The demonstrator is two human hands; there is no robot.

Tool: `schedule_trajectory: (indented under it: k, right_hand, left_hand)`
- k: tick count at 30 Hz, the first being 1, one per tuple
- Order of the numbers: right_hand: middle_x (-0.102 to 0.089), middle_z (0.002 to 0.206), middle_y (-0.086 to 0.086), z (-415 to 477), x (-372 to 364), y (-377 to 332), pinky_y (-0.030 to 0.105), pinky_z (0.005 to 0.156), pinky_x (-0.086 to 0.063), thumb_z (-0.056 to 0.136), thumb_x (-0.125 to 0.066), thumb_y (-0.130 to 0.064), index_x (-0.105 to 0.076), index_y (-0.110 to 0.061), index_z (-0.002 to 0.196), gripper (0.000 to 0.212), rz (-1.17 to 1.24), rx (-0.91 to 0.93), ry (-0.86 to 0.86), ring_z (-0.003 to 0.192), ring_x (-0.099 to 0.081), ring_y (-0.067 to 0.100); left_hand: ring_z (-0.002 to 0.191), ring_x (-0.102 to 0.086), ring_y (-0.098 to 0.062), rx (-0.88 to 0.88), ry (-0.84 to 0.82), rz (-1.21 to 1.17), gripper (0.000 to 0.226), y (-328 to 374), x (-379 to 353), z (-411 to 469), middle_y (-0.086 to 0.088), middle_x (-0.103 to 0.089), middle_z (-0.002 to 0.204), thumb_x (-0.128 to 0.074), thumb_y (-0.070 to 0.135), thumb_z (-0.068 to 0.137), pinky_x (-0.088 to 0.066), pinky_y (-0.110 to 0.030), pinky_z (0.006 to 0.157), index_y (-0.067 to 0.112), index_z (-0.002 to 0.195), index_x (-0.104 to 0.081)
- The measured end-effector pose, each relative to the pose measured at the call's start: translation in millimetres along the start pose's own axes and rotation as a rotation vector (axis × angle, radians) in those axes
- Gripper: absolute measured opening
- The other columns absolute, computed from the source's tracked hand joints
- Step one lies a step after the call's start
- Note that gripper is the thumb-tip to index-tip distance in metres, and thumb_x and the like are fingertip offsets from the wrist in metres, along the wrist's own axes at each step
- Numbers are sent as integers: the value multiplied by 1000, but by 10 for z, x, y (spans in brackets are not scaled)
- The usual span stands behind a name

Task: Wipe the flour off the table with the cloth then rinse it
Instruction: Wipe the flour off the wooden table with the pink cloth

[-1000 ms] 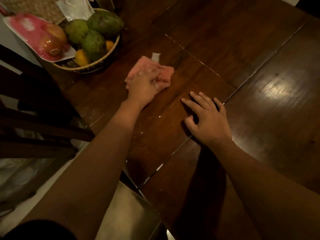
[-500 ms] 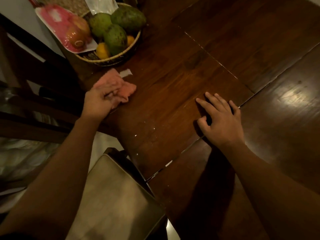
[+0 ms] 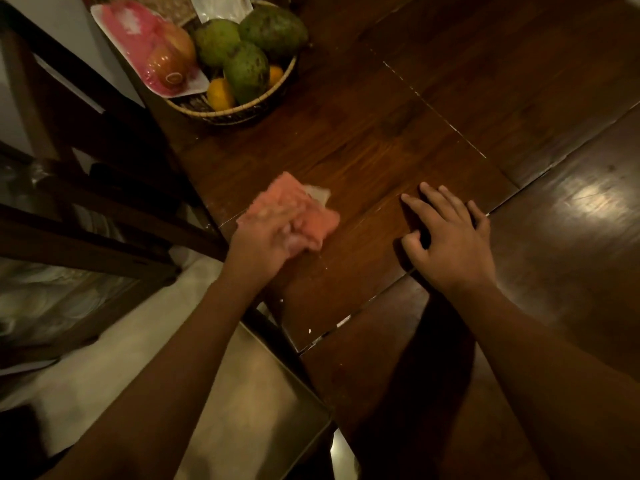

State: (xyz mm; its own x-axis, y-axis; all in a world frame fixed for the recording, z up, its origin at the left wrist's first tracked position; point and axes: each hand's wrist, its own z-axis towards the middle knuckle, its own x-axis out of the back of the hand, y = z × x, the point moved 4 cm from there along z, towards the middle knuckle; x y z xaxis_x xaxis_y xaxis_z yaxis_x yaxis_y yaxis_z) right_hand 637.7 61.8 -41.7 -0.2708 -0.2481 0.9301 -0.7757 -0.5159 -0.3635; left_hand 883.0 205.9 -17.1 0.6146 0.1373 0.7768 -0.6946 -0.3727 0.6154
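Crumpled salmon-pink cloth sits right at the left edge of the dark wooden table, left hand bunched over it, fingers curled into the fabric (bit blurry tho). Right hand lies flat and spread just to its right, bare wood beyond up to the round woven basket of green fruit; white flour specks dot the near corner above a tan chair seat
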Motion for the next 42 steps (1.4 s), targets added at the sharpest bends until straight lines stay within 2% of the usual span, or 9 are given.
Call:
schedule_trajectory:
  k: [4, 8, 13, 19, 22, 32, 36, 39, 42]
  right_hand:
    - [-28, 163, -11, 8, 8, -3, 49, 123, -10, 89, -38, -42, -39, -41, 149, 60, 1, -3, 2, 152, -13, 7]
    - [-29, 163, -10, 9, -6, 1, 48, 122, -10, 88, -40, -41, -40, -41, 148, 60, -5, -3, 10, 152, -15, 8]
    - [-26, 164, -9, 13, 2, 7, 51, 122, -11, 91, -40, -41, -37, -40, 150, 59, -13, 12, -18, 152, -14, 10]
    - [-26, 164, -8, -10, 19, -3, 50, 122, -10, 91, -40, -40, -37, -39, 150, 59, -9, 9, -30, 153, -13, 10]
    - [-26, 164, -9, -6, 18, -13, 49, 121, -9, 91, -41, -40, -36, -40, 150, 59, -11, -2, -34, 153, -12, 9]
    - [-5, 169, 4, -30, -216, -620, 68, 115, 9, 90, -42, -52, -22, -39, 155, 70, -10, -159, -139, 153, 9, 37]
    - [6, 168, 14, -110, -461, -1034, 70, 115, 8, 92, -28, -58, -8, -38, 158, 72, -118, -71, -146, 152, 14, 42]
    - [3, 168, 15, -89, -462, -1023, 71, 116, 3, 91, -29, -58, -10, -38, 158, 72, -132, -68, -118, 153, 10, 40]
    - [-1, 168, 16, -86, -468, -1049, 71, 116, 2, 89, -31, -56, -14, -37, 157, 72, -131, -67, -100, 153, 7, 40]
  left_hand:
    - [142, -37, -21, -47, 49, 132, 47, 222, -176, 326, -4, -47, 149, -61, 26, 93, -25, -37, 119, 17, 139, -54]
    - [133, -31, 4, -397, -187, 7, 41, 379, -352, -34, 4, -53, 138, -56, 23, 88, -14, -5, 112, 14, 127, -64]
    - [131, -52, -17, -639, -456, 93, 32, -23, -209, -522, 1, -65, 131, -56, 24, 88, -35, -42, 113, 22, 117, -72]
    - [116, -61, -2, -220, -7, -41, 38, -638, 315, -286, 20, -65, 123, -68, 17, 83, -53, -44, 97, 36, 116, -66]
    - [132, -51, -18, -31, 168, 39, 47, -576, 310, -1, 1, -61, 135, -76, 16, 81, -40, -52, 111, 22, 125, -64]
    - [139, -43, -18, -281, -36, 141, 47, -112, -37, -332, -3, -52, 145, -52, 34, 94, -24, -35, 119, 15, 137, -55]
    - [97, -61, -23, 104, 286, -150, 38, -538, 431, 165, -12, -64, 118, -57, 11, 97, -51, -25, 81, 1, 134, -55]
    - [110, -61, -22, 232, 311, -63, 27, -676, 661, 328, -1, -67, 118, -52, 25, 98, -42, -14, 87, 24, 120, -68]
    - [114, -60, -27, 213, 315, -54, 38, -627, 635, 298, -13, -63, 128, -53, 26, 99, -44, -27, 95, 13, 134, -57]
